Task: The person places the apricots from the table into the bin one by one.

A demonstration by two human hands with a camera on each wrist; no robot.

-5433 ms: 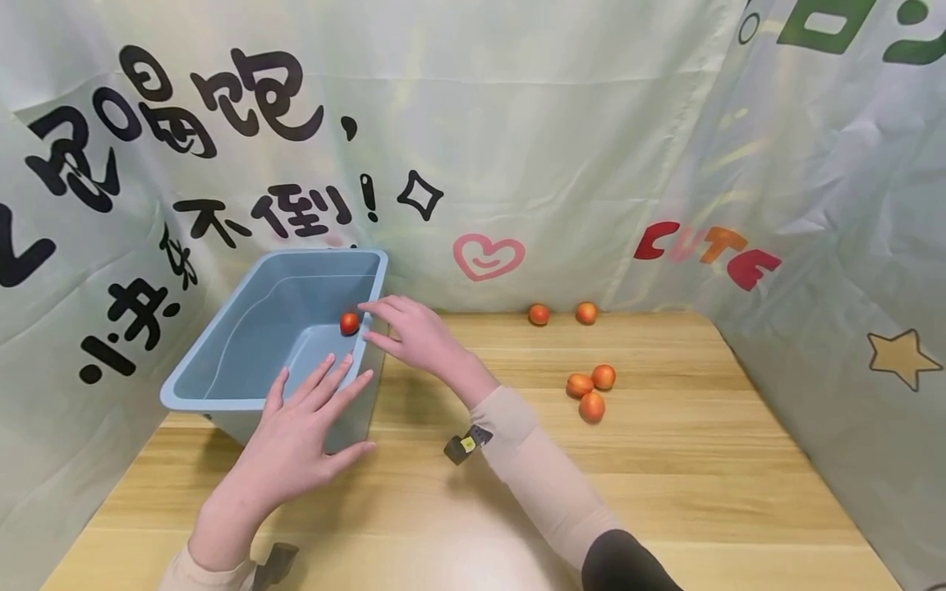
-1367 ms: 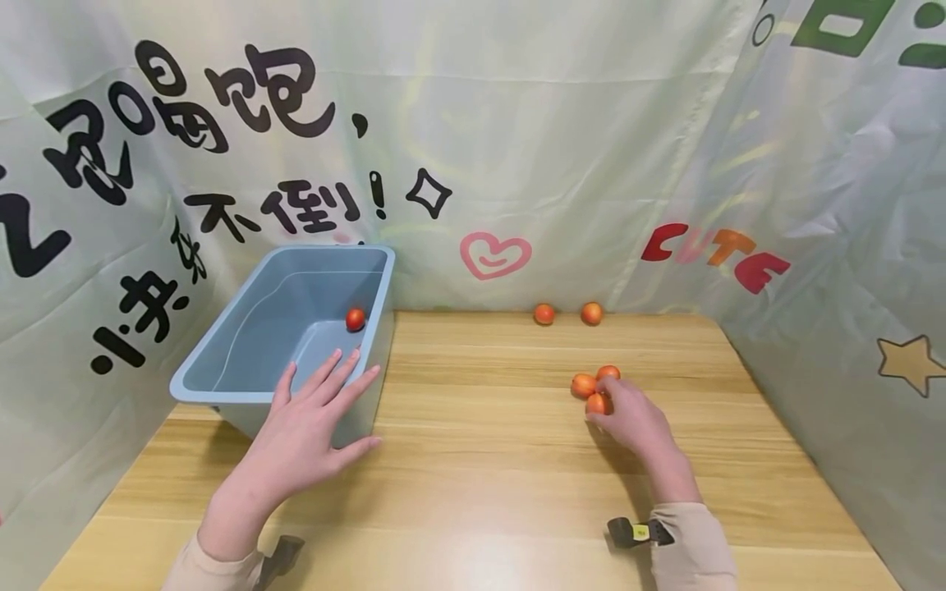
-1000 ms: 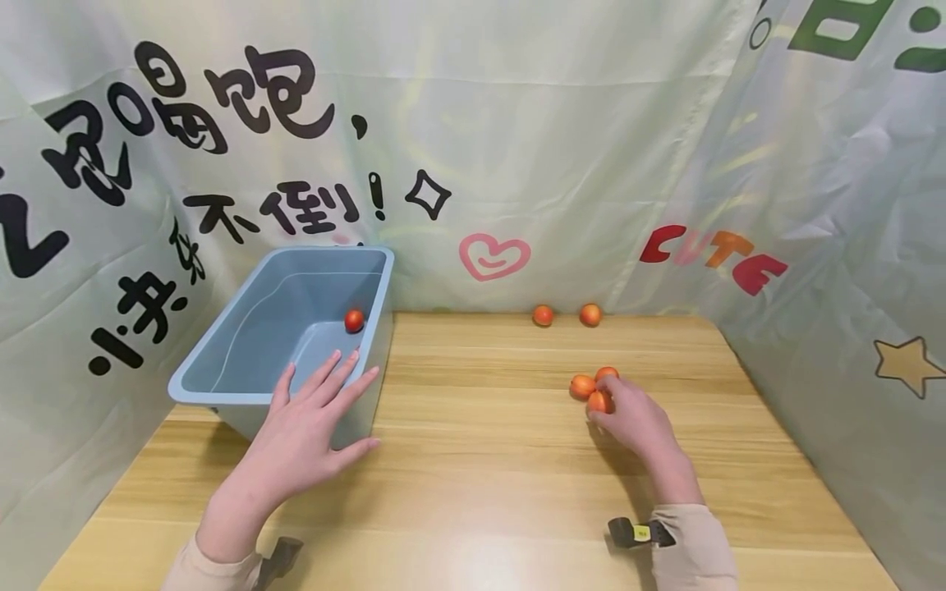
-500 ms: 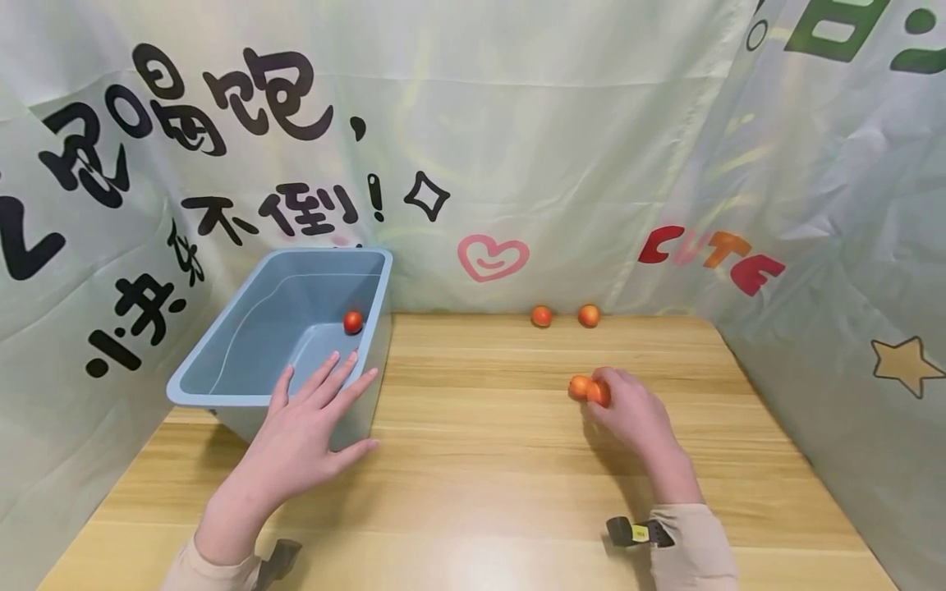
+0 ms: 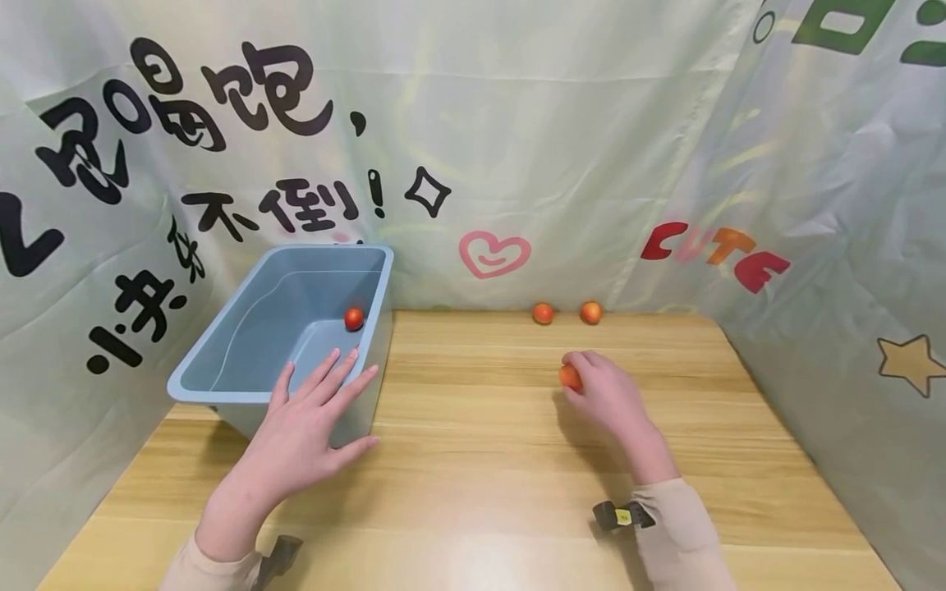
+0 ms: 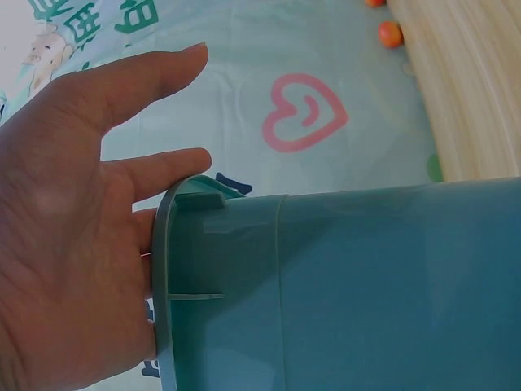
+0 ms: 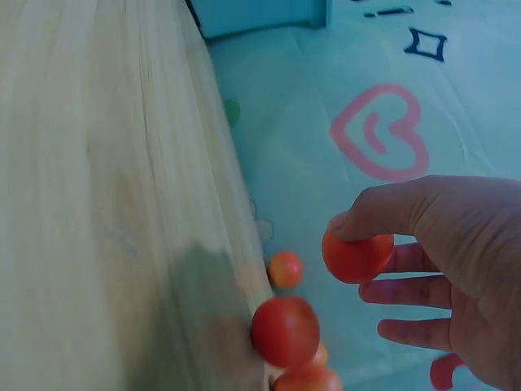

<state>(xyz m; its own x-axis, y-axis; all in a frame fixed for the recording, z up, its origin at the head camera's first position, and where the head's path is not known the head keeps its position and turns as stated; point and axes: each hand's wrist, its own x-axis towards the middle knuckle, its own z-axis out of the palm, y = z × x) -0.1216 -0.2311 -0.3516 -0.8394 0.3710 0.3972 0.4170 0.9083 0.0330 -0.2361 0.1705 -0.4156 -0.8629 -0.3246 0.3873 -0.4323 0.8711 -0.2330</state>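
Note:
My right hand (image 5: 608, 400) pinches a small orange-red tomato (image 5: 570, 377) between thumb and fingers, held above the table. In the right wrist view the pinched tomato (image 7: 356, 255) hangs apart from another tomato (image 7: 285, 332) and a partly cut-off tomato (image 7: 308, 380) on the tabletop; the hand hides these two in the head view. My left hand (image 5: 299, 439) rests with spread, straight fingers over the near right rim of the blue plastic tub (image 5: 222, 398). One red tomato (image 5: 354, 319) lies inside the tub.
Two tomatoes, one on the left (image 5: 543, 313) and one on the right (image 5: 591, 313), sit at the back edge of the wooden table (image 5: 473, 460). A printed cloth (image 5: 562, 164) hangs behind and along both sides.
My right hand went from the tub to the tomato cluster, took hold of one tomato, then lifted it slightly and moved left. The left hand has stayed on the rim.

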